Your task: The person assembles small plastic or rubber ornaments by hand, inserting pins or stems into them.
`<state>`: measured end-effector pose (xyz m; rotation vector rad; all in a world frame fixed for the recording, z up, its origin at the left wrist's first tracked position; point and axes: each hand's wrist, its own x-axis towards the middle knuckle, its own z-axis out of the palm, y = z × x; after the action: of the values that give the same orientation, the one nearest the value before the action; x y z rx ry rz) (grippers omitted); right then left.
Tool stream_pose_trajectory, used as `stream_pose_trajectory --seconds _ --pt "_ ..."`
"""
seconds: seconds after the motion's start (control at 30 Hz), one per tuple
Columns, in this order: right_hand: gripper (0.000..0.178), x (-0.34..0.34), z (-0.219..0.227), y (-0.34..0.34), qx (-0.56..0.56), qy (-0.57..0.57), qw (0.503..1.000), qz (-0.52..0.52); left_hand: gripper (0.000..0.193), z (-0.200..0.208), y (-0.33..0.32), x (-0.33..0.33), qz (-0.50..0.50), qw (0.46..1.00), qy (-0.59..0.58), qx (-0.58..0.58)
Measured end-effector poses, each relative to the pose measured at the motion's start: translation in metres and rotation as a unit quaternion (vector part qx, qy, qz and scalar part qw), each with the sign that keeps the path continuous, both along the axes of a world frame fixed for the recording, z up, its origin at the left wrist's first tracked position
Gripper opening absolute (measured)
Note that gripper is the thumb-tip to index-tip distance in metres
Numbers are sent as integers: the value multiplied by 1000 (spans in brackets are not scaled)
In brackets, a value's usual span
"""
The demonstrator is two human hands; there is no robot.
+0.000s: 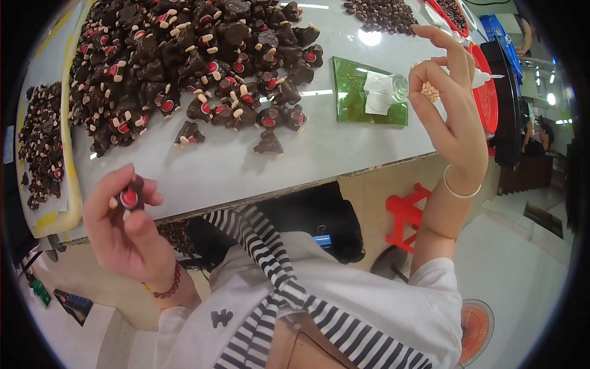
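Observation:
My left hand pinches a small dark-brown figurine with a red mouth-like patch and pale bits, held up by the table's front edge. My right hand is raised over the table's right side, thumb and a finger closed together; anything between the tips is too small to make out. Beside those fingertips, a white paper-wrapped clear cylinder lies on a green slab. Small beige pieces show through the loop of my fingers. A white nozzle sticks out behind this hand; whether the hand holds it is hidden.
A big heap of similar brown figurines covers the white table's left and middle. More fill a yellow-edged tray at far left. Brown pieces lie at the back, red trays at right. A red stool stands below.

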<state>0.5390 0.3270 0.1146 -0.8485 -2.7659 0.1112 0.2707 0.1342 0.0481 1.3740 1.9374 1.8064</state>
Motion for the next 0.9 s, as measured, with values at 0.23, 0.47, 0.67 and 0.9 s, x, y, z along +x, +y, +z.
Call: stream_pose_trajectory --seconds 0.23,0.47,0.67,0.9 --pt "6 -8 6 -40 -140 216 966 -10 42 -6 7 28 -400 842 -351 86" --pt "22 -50 -38 -112 -612 522 591 -61 52 -11 29 50 -503 830 -234 52" --pt "19 -50 -45 -121 -559 567 603 -36 43 -1 23 59 -436 860 -261 -49" --pt "17 -43 -49 -118 -513 525 680 3 35 -5 21 66 -390 881 -268 9"
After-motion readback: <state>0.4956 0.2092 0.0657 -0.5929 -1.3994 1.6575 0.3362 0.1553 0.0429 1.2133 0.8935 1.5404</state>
